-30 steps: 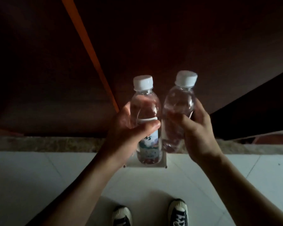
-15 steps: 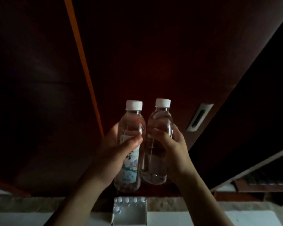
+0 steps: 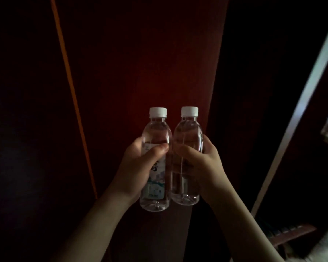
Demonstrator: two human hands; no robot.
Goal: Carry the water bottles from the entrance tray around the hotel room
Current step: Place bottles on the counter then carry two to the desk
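Note:
Two clear water bottles with white caps are held upright side by side in front of me. The left bottle [image 3: 156, 133] carries a pale printed label, and my left hand [image 3: 138, 167] grips it around the middle, thumb across the front. My right hand [image 3: 203, 165] grips the right bottle [image 3: 187, 133], whose side facing me shows no label. The bottles touch or nearly touch each other. The entrance tray is out of view.
A dark reddish wooden panel [image 3: 150, 63] fills the view ahead, with an orange vertical strip [image 3: 72, 95] to its left. At right runs a pale slanted frame edge [image 3: 299, 110], and a low dark slatted shelf [image 3: 292, 233] sits at bottom right. The room is very dim.
My view has lifted from the floor to the dark panel; the white floor, my shoes and the white tray dropped out of sight. Both bottles stayed in my hands and now stand more upright.

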